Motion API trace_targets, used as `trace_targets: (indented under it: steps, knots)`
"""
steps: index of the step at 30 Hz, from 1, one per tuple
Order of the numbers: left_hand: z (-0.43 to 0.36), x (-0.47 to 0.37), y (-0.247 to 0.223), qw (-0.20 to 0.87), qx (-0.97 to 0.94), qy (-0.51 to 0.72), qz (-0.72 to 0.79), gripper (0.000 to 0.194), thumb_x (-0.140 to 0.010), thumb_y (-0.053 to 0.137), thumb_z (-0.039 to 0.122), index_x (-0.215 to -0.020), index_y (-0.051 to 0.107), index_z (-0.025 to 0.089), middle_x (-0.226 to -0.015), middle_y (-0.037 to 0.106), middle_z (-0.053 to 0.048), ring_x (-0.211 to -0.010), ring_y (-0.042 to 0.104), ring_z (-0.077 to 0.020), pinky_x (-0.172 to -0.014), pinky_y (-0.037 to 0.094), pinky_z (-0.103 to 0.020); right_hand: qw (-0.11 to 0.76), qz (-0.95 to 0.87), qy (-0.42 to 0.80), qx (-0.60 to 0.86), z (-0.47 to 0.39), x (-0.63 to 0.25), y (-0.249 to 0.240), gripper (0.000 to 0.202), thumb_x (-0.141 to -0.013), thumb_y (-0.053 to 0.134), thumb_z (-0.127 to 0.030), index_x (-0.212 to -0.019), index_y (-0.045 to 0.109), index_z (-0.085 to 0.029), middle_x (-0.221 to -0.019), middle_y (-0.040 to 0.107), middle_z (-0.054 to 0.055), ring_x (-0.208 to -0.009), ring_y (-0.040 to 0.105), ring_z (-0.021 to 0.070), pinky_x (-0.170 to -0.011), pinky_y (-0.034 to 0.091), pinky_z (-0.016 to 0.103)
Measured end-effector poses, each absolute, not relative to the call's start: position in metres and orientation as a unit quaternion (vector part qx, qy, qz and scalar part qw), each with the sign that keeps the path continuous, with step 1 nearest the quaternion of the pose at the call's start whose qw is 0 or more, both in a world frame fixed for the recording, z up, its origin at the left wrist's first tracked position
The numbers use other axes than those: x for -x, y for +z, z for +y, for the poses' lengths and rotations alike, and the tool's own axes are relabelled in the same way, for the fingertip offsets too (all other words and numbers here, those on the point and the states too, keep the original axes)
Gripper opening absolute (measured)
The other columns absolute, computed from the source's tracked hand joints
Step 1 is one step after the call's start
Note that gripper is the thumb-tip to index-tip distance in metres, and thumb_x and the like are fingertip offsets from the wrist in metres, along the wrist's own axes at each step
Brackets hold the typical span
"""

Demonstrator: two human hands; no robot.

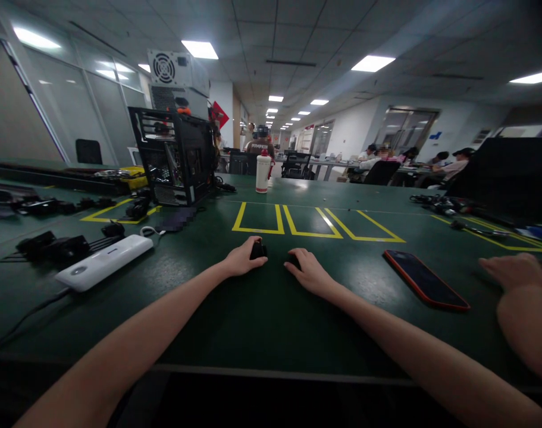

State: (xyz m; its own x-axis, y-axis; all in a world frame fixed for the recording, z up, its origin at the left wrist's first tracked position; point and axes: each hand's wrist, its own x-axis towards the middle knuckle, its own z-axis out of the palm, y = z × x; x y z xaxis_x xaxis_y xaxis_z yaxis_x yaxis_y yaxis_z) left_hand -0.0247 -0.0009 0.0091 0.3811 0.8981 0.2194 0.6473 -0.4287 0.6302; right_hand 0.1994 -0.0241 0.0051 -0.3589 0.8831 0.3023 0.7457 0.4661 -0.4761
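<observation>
My left hand (246,258) rests on the green table (253,321), its thumb and fingers closed round a small black object (257,251). To its right, my right hand (307,271) lies on the same surface with its fingers curled over something dark (293,259), too hidden to name. A gap separates the two hands. Just beyond them, yellow tape outlines (313,235) mark the table. A phone with a red-orange edge (425,278) lies flat to the right of my right hand.
Another person's hand (516,270) rests at the right. A white power strip (105,261), black adapters (59,248) and an open computer case (176,157) stand or lie on the left. Farther back is a white bottle (262,173); a black monitor (505,172) is at the right.
</observation>
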Motion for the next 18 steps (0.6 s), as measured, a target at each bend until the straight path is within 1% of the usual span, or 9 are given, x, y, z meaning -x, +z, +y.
trace_targets:
  steps: [4, 7, 9, 11, 15, 18]
  knots:
    - [-0.034, 0.021, 0.018, 0.25, -0.815, 0.241, 0.464, 0.063, -0.07, 0.053, 0.044, -0.123, 0.027, 0.022, -0.115, 0.049, -0.011, -0.098, 0.053, -0.0257, -0.081, 0.042, -0.039, 0.236, -0.839, 0.138, 0.471, -0.066, -0.217, 0.014, 0.034, -0.079, 0.044, -0.024, -0.112, 0.048, -0.02, -0.116, 0.048, 0.009, -0.11, 0.043, 0.0223, -0.096, 0.031, 0.043]
    - [-0.072, 0.02, 0.026, 0.274, -0.821, 0.228, 0.446, 0.063, -0.07, 0.054, 0.041, -0.123, 0.026, 0.024, -0.115, 0.049, -0.009, -0.098, 0.053, -0.0249, -0.083, 0.041, -0.038, 0.221, -0.833, 0.159, 0.482, -0.113, -0.227, 0.023, 0.04, -0.077, 0.045, -0.023, -0.118, 0.043, -0.022, -0.115, 0.051, 0.008, -0.108, 0.045, 0.0222, -0.095, 0.035, 0.044]
    - [-0.101, 0.021, 0.031, 0.294, -0.824, 0.217, 0.433, 0.062, -0.069, 0.055, 0.036, -0.123, 0.027, 0.025, -0.114, 0.05, -0.007, -0.097, 0.054, -0.0236, -0.083, 0.042, -0.037, 0.234, -0.825, 0.18, 0.482, -0.143, -0.227, 0.025, 0.044, -0.075, 0.049, -0.022, -0.119, 0.042, -0.024, -0.115, 0.051, 0.009, -0.106, 0.047, 0.023, -0.093, 0.038, 0.046]
    - [-0.127, 0.024, 0.035, 0.309, -0.83, 0.209, 0.415, 0.062, -0.068, 0.056, 0.033, -0.123, 0.027, 0.027, -0.116, 0.049, -0.005, -0.1, 0.052, -0.0226, -0.086, 0.041, -0.035, 0.249, -0.819, 0.194, 0.48, -0.166, -0.221, 0.023, 0.047, -0.074, 0.051, -0.022, -0.12, 0.041, -0.027, -0.114, 0.052, 0.009, -0.104, 0.05, 0.0235, -0.09, 0.041, 0.046]
    - [-0.163, 0.032, 0.032, 0.316, -0.827, 0.21, 0.415, 0.065, -0.063, 0.057, 0.024, -0.121, 0.029, 0.03, -0.115, 0.05, -0.002, -0.101, 0.051, -0.0203, -0.088, 0.041, -0.033, 0.266, -0.821, 0.225, 0.452, -0.186, -0.198, 0.01, 0.058, -0.071, 0.053, -0.016, -0.124, 0.035, -0.029, -0.114, 0.053, 0.007, -0.104, 0.05, 0.0237, -0.088, 0.044, 0.044]
    - [-0.175, 0.04, 0.024, 0.3, -0.828, 0.222, 0.418, 0.069, -0.06, 0.059, 0.021, -0.12, 0.028, 0.034, -0.117, 0.049, 0.001, -0.103, 0.049, -0.0202, -0.091, 0.04, -0.033, 0.26, -0.829, 0.261, 0.421, -0.186, -0.176, 0.003, 0.067, -0.066, 0.058, -0.013, -0.126, 0.033, -0.03, -0.113, 0.054, 0.007, -0.101, 0.051, 0.0243, -0.084, 0.047, 0.041]
